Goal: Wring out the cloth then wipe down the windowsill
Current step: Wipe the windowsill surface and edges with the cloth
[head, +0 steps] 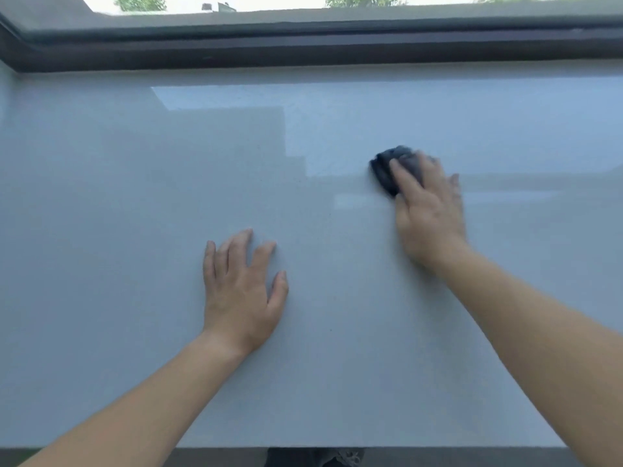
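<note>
A wide, glossy pale grey windowsill (135, 197) fills the view. My right hand (428, 214) lies palm down on a bunched dark grey cloth (384, 171), pressing it on the sill right of centre; the hand is motion-blurred. Most of the cloth is hidden under my fingers, and only its left and far parts show. My left hand (241, 288) rests flat on the sill nearer to me, fingers spread, holding nothing.
A dark window frame (303, 48) runs along the far edge of the sill, with glass and trees beyond it. The sill's front edge (236, 448) is at the bottom, with a shoe (344, 458) on the floor below.
</note>
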Demonstrator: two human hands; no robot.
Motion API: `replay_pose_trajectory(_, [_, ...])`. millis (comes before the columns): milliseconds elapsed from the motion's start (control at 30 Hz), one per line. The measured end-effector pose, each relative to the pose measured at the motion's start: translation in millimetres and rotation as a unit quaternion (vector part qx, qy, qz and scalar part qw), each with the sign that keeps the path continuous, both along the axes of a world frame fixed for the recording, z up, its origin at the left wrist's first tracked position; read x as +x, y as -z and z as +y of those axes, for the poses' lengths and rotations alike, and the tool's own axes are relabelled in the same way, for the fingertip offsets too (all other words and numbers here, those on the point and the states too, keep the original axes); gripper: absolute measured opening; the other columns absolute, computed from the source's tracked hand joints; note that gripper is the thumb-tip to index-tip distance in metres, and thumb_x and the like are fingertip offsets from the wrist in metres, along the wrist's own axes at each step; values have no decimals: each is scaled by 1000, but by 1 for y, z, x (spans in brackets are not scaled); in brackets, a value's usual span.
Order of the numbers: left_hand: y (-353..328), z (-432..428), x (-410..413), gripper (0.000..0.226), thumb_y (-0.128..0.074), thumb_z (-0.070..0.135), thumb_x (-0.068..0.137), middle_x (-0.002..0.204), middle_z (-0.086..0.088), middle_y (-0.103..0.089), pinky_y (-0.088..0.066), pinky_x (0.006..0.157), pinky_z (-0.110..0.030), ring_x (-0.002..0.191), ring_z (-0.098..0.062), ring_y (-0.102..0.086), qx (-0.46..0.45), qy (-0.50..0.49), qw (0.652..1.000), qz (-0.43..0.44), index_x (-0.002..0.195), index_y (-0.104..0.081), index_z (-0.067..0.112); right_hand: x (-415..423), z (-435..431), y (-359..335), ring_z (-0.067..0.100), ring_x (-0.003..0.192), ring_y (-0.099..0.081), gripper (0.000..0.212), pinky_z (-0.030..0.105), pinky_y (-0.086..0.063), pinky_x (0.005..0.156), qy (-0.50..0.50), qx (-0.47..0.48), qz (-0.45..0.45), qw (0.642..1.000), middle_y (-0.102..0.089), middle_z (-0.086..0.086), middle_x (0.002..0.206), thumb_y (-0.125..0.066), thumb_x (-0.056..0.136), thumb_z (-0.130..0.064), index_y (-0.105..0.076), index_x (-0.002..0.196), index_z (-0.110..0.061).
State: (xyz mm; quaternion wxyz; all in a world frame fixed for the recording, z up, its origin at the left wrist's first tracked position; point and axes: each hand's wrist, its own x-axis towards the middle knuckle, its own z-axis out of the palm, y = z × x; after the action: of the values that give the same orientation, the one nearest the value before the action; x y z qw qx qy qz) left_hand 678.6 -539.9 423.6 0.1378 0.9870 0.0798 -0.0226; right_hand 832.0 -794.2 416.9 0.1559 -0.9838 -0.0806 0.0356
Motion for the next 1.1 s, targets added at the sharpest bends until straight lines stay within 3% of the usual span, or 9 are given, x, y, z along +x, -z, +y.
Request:
replay_pose_trajectory(100, [-6,9,45,49,-39,43,88,142,-16,-45,-9,121,-52,134,-36,-40,-23,7,999,-37,126,-55,15,14,21,-3,27,153,-2,57,48,0,123,125,14,1,992,-8,-1,166,-40,99,-22,-29,154,-32])
replay_pose_trajectory(267, [-6,19,150,58,-34,39,94,163,-14,-17,3,122,-48,151,-29,-10,-38,10,999,-17,147,-35,15,-32,45,1,28,152,-10,55,53,-4,123,-120,2,0,993,-19,1,164,-42,96,-21,-38,150,-30])
replay_pose_trajectory(333, [0,25,176,60,-31,39,98,165,-11,-6,6,122,-47,152,-26,1,-15,10,1000,12,154,-24,18,-4,29,2,27,151,-14,54,51,-1,123,-138,-14,0,990,-22,2,163,-40,95,-24,-41,149,-31])
replay_pose_trajectory(467, [10,28,183,67,-22,48,96,166,-9,0,8,122,-45,152,-23,8,31,30,999,29,157,-15,21,72,18,0,24,152,-7,55,48,1,123,102,2,1,995,-12,-1,165,-37,98,-26,-32,152,-34])
replay_pose_trajectory(533, [11,27,183,68,-21,50,95,166,-8,-1,7,122,-45,152,-23,8,34,27,999,27,156,-15,22,81,40,2,27,152,-3,57,47,1,124,153,9,-10,988,-8,-1,165,-39,99,-21,-29,153,-32])
replay_pose_trajectory(733, [10,26,185,69,-19,50,92,166,-8,-2,4,122,-47,152,-23,7,33,23,999,23,155,-19,22,65,60,8,30,150,-18,53,53,-8,122,-151,-9,-24,988,-25,4,162,-39,96,-25,-42,148,-30])
replay_pose_trajectory(900, [10,26,184,68,-20,50,93,166,-9,-1,4,122,-47,152,-24,8,31,26,999,28,155,-18,22,152,34,-1,28,151,-11,54,51,-4,123,120,-5,-5,993,-17,5,163,-40,99,-23,-34,152,-30])
replay_pose_trajectory(967, [10,26,184,69,-20,51,93,166,-10,-2,3,122,-47,152,-25,7,32,26,999,25,155,-19,21,158,59,-2,32,151,-8,58,49,-5,123,170,-24,-4,985,-14,6,164,-39,97,-20,-29,153,-29])
replay_pose_trajectory(1100, [11,26,186,69,-23,51,92,166,-11,-7,0,122,-49,153,-26,3,32,24,999,21,154,-23,20,130,106,5,33,149,-16,57,50,-6,123,-97,-11,-27,995,-24,6,161,-38,94,-24,-37,151,-30])
